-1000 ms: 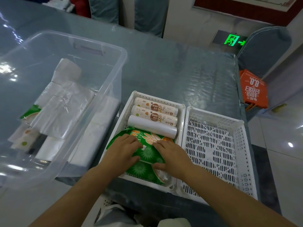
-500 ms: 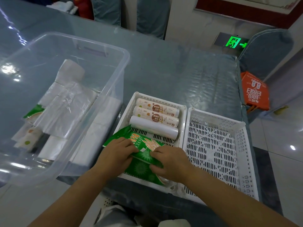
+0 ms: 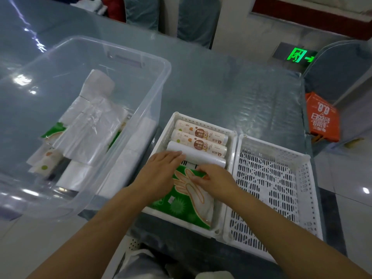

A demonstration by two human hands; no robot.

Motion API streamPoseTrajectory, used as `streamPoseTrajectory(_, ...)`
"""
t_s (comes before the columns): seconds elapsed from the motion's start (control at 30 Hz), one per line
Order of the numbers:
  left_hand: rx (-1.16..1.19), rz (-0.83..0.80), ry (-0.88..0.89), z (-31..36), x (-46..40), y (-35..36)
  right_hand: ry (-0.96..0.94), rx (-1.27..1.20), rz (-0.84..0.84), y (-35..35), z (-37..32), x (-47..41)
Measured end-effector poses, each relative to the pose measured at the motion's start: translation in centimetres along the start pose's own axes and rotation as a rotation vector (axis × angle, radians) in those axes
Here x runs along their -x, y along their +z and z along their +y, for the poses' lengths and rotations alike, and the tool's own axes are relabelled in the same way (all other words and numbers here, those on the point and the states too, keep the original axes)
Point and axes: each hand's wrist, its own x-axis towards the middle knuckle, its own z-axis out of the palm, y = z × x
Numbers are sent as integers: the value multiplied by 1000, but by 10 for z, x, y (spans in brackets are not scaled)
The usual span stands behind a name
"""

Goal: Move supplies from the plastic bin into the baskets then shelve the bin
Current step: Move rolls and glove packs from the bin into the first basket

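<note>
A: Seating the green glove packet (image 3: pixel 181 202) flat is the step in hand, by my reading. Nearest the wearer, it fills the near end of the left basket (image 3: pixel 231 135), lying under both palms.

B: State of the fingers?

A: Right hand (image 3: pixel 217 183): fingers together and curled down, tips resting on the packet's far edge. Whether they nip that edge or only press it, I cannot tell. Left hand (image 3: pixel 161 174): fingers extended and held together, flat, tips touching the plain white roll (image 3: pixel 198 157) just beyond the packet.

B: Recommended procedure?

A: Press with the flats of the fingers, not the tips; the film looks slick and may skate. Keep the packet's far edge just short of the white roll, so a strip of basket floor shows between them. Use the left fingertips as a stop against that roll so it cannot travel back over the packet.

B: Beyond the fingertips?

A: Two printed rolls (image 3: pixel 199 138) lie side by side past the white one, against the far wall. To the right of the right hand, the second basket (image 3: pixel 271 186) holds nothing.

B: Remaining stock?

A: To the left of the left hand, the plastic bin (image 3: pixel 141 101) holds white bundles, clear wrap and another green packet. The transfer is judged far from complete.
</note>
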Motion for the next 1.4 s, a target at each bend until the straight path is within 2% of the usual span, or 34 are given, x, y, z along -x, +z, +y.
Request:
streamPoseTrajectory(0.1,56,-123,-40,5,-13,-2,168,-318,-33,-13,1,-8)
streamPoseTrajectory(0.13,57,-125,-32,5,-14,-3,211,-353,-30,-16,3,-12)
streamPoseTrajectory(0.23,55,-73,19,4,-3,-7,233,-206,-67,-14,11,-22)
streamPoseTrajectory(0.37,39,5,59,4,15,-8,211,-45,-252,-9,9,-30)
streamPoseTrajectory(0.47,24,20,62,8,19,-6,214,118,-274,-8,7,-32)
streamPoseTrajectory(0.53,21,56,81,7,19,-3,180,174,-247,-8,7,-31)
streamPoseTrajectory(0.63,9,88,87,5,13,2,179,204,-85,-18,5,-32)
streamPoseTrajectory(0.73,-76,32,93,3,-4,10,152,284,46,-33,2,-39)
streamPoseTrajectory(0.83,-95,-52,13,0,-14,22,105,390,66,-34,3,-39)
streamPoseTrajectory(0.93,-80,32,-84,-2,-12,31,70,380,107,-27,10,-37)
streamPoseTrajectory(1.1,-166,-247,67,-5,-4,47,10,381,155,-21,14,-37)
streamPoseTrajectory(1.27,-151,-292,81,-11,5,57,-15,407,147,-21,15,-37)
streamPoseTrajectory(1.4,-119,-292,53,-4,6,48,33,330,113,-21,15,-35)
